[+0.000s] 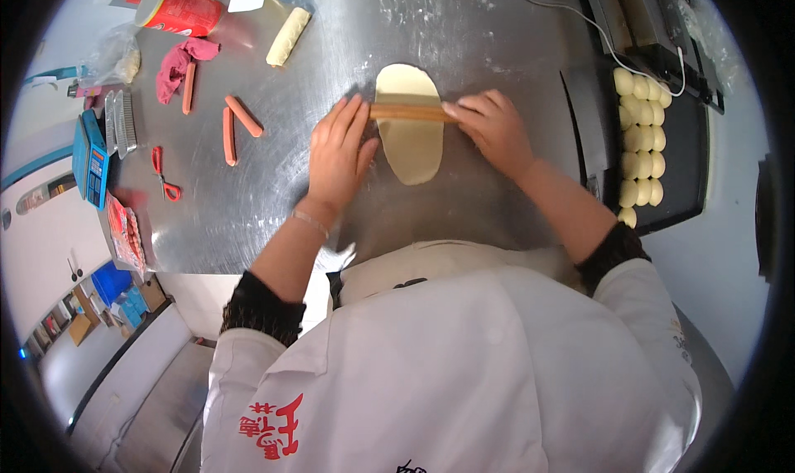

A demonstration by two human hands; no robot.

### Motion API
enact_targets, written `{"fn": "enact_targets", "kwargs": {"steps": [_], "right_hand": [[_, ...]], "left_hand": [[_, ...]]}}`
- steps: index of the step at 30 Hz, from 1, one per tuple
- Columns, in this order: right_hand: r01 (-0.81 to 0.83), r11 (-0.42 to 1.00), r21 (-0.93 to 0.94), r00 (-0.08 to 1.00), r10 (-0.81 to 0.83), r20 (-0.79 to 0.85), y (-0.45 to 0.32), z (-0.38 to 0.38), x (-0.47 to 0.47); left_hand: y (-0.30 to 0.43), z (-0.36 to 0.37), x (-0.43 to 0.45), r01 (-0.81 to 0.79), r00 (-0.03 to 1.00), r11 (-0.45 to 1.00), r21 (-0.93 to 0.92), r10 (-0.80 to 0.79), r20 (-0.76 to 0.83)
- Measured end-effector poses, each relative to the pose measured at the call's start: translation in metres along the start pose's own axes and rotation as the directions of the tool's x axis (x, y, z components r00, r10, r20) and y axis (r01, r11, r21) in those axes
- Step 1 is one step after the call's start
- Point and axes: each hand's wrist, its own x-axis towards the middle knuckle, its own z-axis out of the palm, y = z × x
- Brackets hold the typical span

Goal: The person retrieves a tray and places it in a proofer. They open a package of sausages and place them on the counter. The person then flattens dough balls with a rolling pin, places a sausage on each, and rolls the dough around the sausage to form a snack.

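Observation:
A flat, long oval of dough (411, 153) lies on the steel worktop before me. Across its upper half rests a thin wooden rolling pin (410, 112). My left hand (338, 150) is at the pin's left end, fingers laid over it and thumb apart. At the right end, my right hand (492, 128) has its fingers on the pin. Beyond the dough, to the left, lies a rolled piece of dough (289, 37). Several sausages lie left of my left hand, among them one sausage (244, 116) tilted beside another (229, 136).
Red-handled scissors (163, 175), a blue scale (91, 159), foil trays (120, 124), a pink cloth (177, 66) and a red canister (180, 8) stand or lie at left. On the right, a dark tray (683, 162) holds rows of dough balls (632, 139). A white cable (590, 25) runs near the machine there.

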Motion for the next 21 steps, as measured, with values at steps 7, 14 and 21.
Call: {"fn": "enact_targets", "kwargs": {"steps": [7, 14, 21], "right_hand": [[-0.013, 0.97, -0.244, 0.997, 0.03, 0.065, 0.062, 0.017, 0.057], [-0.113, 0.933, -0.341, 0.956, 0.196, 0.219, -0.01, 0.017, -0.026], [-0.048, 0.987, -0.154, 0.982, 0.075, 0.175, -0.072, 0.009, -0.091]], "left_hand": [[-0.032, 0.02, 0.094, 0.185, 0.957, 0.978, 0.096, -0.202, 0.208], [-0.013, 0.027, 0.0, 0.027, 0.967, 0.995, 0.093, -0.049, 0.249], [0.02, -0.006, -0.104, -0.119, 0.904, 0.99, -0.079, 0.141, 0.404]]}}
